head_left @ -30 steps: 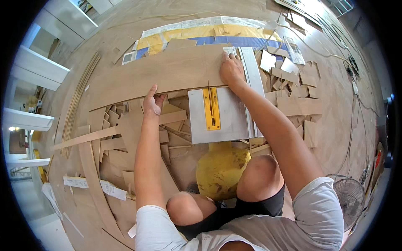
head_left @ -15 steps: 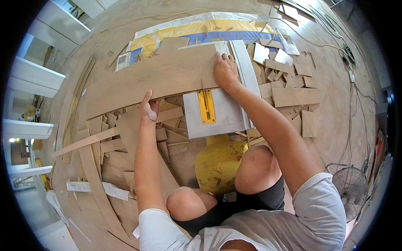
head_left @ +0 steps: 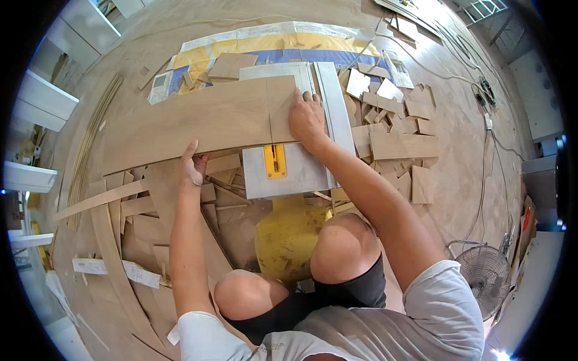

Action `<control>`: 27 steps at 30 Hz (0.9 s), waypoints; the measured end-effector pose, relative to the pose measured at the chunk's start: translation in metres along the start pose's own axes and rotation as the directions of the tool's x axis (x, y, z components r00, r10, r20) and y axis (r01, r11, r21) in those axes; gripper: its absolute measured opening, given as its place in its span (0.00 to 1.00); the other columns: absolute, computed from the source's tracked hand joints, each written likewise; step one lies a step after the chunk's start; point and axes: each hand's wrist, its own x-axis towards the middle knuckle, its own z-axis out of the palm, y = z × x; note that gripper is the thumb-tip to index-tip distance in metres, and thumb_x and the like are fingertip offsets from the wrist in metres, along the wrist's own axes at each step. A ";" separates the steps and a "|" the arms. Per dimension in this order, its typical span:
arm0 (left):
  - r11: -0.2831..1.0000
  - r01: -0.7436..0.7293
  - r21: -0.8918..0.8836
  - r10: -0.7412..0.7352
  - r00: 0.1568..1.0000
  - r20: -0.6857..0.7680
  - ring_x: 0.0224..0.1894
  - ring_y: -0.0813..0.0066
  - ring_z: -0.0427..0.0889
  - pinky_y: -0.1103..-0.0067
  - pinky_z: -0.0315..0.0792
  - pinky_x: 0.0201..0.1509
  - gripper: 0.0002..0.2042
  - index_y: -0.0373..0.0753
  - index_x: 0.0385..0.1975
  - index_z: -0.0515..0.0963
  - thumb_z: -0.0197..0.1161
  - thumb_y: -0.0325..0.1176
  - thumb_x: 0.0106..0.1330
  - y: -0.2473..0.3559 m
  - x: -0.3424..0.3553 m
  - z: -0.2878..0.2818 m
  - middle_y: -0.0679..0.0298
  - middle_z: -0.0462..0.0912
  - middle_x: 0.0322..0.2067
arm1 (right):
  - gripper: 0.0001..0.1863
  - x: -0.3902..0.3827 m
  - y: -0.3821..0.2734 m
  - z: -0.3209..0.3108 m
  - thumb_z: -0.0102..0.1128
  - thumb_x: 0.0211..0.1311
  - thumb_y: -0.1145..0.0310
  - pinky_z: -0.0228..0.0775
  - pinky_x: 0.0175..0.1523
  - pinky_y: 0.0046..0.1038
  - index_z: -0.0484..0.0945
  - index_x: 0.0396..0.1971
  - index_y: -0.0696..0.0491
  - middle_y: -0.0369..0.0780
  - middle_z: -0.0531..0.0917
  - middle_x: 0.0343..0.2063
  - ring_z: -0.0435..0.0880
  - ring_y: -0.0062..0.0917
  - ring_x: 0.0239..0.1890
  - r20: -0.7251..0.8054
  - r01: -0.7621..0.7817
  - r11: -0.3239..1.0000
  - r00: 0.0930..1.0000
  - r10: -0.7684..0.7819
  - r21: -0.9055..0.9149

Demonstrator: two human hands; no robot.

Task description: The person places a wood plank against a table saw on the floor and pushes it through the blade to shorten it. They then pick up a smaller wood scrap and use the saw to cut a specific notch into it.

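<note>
A wide brown wooden board (head_left: 186, 120) lies across the grey top of a table saw (head_left: 310, 171) and reaches far out to the left. A thin line crosses it near its right end, level with the slot in the yellow insert (head_left: 275, 172). My left hand (head_left: 194, 165) grips the board's near edge, thumb on top; the fingers underneath are partly hidden. At the right end, my right hand (head_left: 307, 120) is closed against the board's edge, fingers bent, beside the pale fence rail (head_left: 335, 114).
Offcuts (head_left: 404, 145) lie in a heap right of the saw, and long strips (head_left: 123, 265) lie on the left. Printed plastic sheeting (head_left: 271, 42) spreads behind. Cables (head_left: 487, 150) run along the right, and a fan (head_left: 484, 280) stands lower right. A yellow curved piece (head_left: 283, 240) sits before my knees.
The board has slid slightly toward me over the saw top, both hands moving with it, and covers more of the yellow insert. The whole view has shifted, so everything appears further left.
</note>
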 end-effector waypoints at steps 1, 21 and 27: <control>1.000 0.000 0.005 0.000 1.000 0.002 0.44 0.68 0.87 0.71 0.86 0.47 0.11 0.39 0.45 0.78 0.70 0.30 0.67 0.003 -0.004 0.000 0.62 0.86 0.43 | 0.28 -0.003 0.000 -0.001 0.47 0.66 0.72 0.64 0.64 0.39 0.69 0.66 0.64 0.49 0.79 0.53 0.74 0.42 0.57 -0.009 0.007 1.000 1.000 -0.006 0.015; 0.999 -0.045 0.004 0.045 0.998 -0.045 0.55 0.61 0.82 0.61 0.83 0.60 0.22 0.34 0.59 0.71 0.68 0.27 0.67 -0.002 -0.063 -0.007 0.56 0.80 0.56 | 0.27 -0.049 0.007 -0.016 0.48 0.63 0.73 0.68 0.57 0.38 0.71 0.62 0.66 0.47 0.81 0.46 0.77 0.40 0.51 -0.031 0.091 0.996 0.995 -0.091 -0.002; 0.999 -0.034 -0.008 0.033 0.998 -0.054 0.53 0.60 0.85 0.63 0.86 0.56 0.18 0.33 0.56 0.73 0.66 0.25 0.68 0.000 -0.075 -0.006 0.54 0.82 0.53 | 0.27 -0.058 0.002 -0.024 0.48 0.63 0.74 0.68 0.57 0.38 0.71 0.62 0.66 0.48 0.81 0.46 0.77 0.41 0.52 -0.011 0.072 0.997 0.997 -0.072 0.020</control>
